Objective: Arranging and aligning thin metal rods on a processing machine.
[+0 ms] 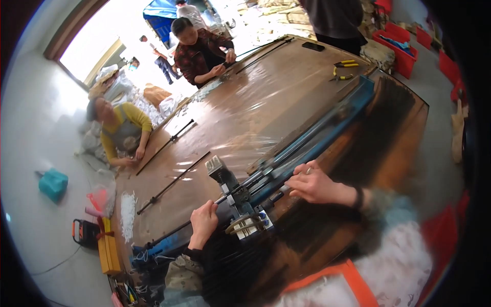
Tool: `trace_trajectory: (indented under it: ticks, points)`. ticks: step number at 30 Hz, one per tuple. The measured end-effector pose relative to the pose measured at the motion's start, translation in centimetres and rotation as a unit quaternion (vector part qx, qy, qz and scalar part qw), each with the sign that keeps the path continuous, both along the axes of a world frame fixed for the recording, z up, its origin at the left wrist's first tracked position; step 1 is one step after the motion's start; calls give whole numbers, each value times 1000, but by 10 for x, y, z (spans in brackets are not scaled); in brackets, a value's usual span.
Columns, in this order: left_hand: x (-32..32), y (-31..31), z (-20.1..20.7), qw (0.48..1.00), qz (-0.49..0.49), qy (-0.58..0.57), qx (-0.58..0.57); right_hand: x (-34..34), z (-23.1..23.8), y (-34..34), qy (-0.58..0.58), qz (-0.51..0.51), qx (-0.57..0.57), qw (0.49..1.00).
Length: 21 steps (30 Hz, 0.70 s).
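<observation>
A long blue metal rail fixture (pixel 327 146) runs diagonally across the near side of the table. A small press-like device (pixel 238 197) with a metal block on top stands across its lower part. Just left of this device, my left hand (pixel 204 221) is closed around a thin black rod (pixel 171 232), which runs along the fixture. On the device's right side, my right hand (pixel 318 185) is held by the rail with its fingers curled together. What those fingers hold, if anything, is hidden. Near them a short dark lever (pixel 276 197) sticks out of the device.
Several similar black rods, one of them a rod (pixel 174 183) lying left of the device, rest on the film-covered table (pixel 220 130). Yellow-handled pliers (pixel 346 64) and a phone (pixel 313 46) lie at the far right. Co-workers (pixel 123 125) sit along the far edge. Red crates (pixel 399 51) stand beyond.
</observation>
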<state>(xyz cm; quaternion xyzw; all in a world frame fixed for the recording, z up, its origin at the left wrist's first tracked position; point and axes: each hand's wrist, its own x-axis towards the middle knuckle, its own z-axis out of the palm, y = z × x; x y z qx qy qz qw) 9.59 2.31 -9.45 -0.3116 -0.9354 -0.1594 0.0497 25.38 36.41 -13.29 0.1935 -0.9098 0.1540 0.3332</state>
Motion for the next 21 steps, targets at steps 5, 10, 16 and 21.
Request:
trace_trajectory:
  ticks: [5,10,16,21]
  points:
    - [-10,3,-2,1000,-2,13,-3,-20,-13,-17,-28,34,-31,999]
    - [-7,3,-3,999,-5,27,-16,-23,-17,-27,-132,168,-181,960]
    - [-1,11,-12,982,-103,155,-7,-25,-33,-20,-282,155,-264,909]
    - [-67,-25,-26,933,-203,297,-20,74,-23,-33,-376,140,141,905]
